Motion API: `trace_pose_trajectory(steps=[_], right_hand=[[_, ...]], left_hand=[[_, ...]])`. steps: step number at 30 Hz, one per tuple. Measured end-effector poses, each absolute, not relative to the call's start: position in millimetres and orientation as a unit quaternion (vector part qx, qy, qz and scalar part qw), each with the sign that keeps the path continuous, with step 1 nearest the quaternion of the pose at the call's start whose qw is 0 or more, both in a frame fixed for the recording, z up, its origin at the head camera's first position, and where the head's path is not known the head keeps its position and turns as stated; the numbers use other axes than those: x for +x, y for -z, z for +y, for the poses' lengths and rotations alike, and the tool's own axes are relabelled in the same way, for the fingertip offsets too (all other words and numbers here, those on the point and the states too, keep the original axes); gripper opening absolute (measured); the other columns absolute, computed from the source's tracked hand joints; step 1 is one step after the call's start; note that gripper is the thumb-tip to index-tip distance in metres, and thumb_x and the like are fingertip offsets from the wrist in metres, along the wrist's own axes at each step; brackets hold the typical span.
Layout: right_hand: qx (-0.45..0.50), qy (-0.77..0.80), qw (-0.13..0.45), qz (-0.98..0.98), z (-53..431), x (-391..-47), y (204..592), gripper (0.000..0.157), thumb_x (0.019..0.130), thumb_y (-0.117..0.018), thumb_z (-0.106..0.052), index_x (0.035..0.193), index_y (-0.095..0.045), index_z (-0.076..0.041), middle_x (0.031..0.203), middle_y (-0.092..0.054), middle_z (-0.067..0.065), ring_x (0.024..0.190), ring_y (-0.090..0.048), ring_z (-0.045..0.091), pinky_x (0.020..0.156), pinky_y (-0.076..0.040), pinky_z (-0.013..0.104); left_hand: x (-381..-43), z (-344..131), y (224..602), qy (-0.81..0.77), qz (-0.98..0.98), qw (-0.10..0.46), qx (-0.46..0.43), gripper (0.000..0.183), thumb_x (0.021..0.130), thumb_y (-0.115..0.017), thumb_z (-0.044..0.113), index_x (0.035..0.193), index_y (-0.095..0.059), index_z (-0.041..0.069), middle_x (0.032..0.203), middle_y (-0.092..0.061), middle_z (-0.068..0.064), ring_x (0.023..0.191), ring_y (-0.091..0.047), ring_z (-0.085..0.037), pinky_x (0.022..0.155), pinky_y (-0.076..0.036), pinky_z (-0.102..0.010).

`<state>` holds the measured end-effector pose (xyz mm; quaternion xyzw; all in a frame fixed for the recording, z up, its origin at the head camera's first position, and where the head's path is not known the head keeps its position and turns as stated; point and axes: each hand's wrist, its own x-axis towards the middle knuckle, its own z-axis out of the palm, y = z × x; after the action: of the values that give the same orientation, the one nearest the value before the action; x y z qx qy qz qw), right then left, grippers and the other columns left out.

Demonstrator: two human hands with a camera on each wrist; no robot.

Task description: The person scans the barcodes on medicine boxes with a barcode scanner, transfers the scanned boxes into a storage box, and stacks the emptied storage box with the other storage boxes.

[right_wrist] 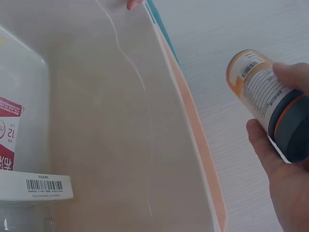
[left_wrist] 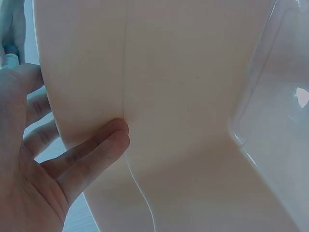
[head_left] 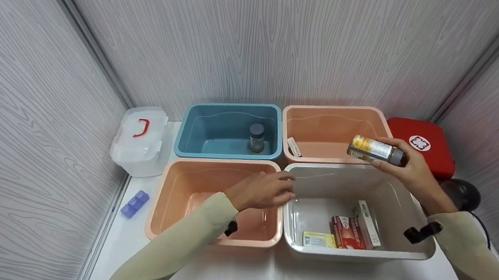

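Note:
In the head view my right hand [head_left: 412,167] grips a pill bottle [head_left: 372,148] with a yellow and white label. It is tipped on its side, its dark cap [right_wrist: 294,128] toward the palm, above the line where the back pink bin [head_left: 338,108] meets the grey bin [head_left: 312,250]. My left hand [head_left: 268,189], fingers loosely bent and holding nothing, hovers by the shared edge of the front pink bin [head_left: 217,164] and the grey bin. A red box [head_left: 348,232], a yellow box [head_left: 319,239] and a white box [head_left: 370,225] lie in the grey bin.
A blue bin [head_left: 227,156] at the back holds another bottle [head_left: 257,137]. The back pink bin contains a small white box [head_left: 294,147]. Left stand a clear case [head_left: 139,142] and a purple pill organizer [head_left: 135,204]; right, a red first-aid case [head_left: 426,146] and a black round object [head_left: 460,194].

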<state>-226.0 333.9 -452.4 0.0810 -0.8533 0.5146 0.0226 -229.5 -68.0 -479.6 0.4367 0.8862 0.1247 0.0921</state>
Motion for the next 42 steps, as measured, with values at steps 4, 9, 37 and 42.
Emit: trace_pose_trajectory(steps=[4,9,37,42], right_hand=[[0.088,-0.540,0.024,-0.837,335,-223,452,0.058,0.105,-0.075,-0.019,0.158,-0.051,-0.015,0.144,-0.049,-0.002,0.124,-0.053,0.022,0.092,-0.059,0.016],[0.096,-0.539,0.042,-0.836,342,-221,451,0.048,0.104,-0.075,-0.013,0.147,-0.056,-0.006,0.148,-0.051,-0.005,0.125,-0.052,0.021,0.095,-0.057,0.015],[-0.102,-0.866,0.184,-0.454,436,-158,511,0.047,0.097,-0.062,0.022,0.140,-0.064,0.002,0.141,-0.039,0.008,0.111,-0.067,0.023,0.085,-0.066,0.034],[-0.141,-0.897,0.166,-0.385,433,-146,534,0.040,0.100,-0.061,0.019,0.132,-0.069,-0.003,0.138,-0.041,0.005,0.097,-0.077,0.027,0.084,-0.067,0.038]], left_hand=[[-229,-69,481,-0.121,0.884,0.082,0.444,0.039,0.116,-0.049,0.041,0.136,-0.074,0.019,0.161,-0.057,-0.006,0.131,-0.069,-0.024,0.106,-0.059,-0.041],[-229,-70,481,-0.127,0.882,0.084,0.446,0.040,0.116,-0.049,0.042,0.137,-0.073,0.018,0.162,-0.057,-0.007,0.134,-0.067,-0.025,0.108,-0.057,-0.044],[-229,-69,480,-0.129,0.883,0.093,0.442,0.038,0.116,-0.050,0.042,0.135,-0.074,0.021,0.162,-0.057,-0.006,0.125,-0.070,-0.023,0.100,-0.060,-0.039],[-230,-69,479,-0.126,0.883,0.094,0.442,0.038,0.116,-0.049,0.041,0.136,-0.074,0.021,0.162,-0.057,-0.006,0.125,-0.070,-0.024,0.100,-0.061,-0.039]])
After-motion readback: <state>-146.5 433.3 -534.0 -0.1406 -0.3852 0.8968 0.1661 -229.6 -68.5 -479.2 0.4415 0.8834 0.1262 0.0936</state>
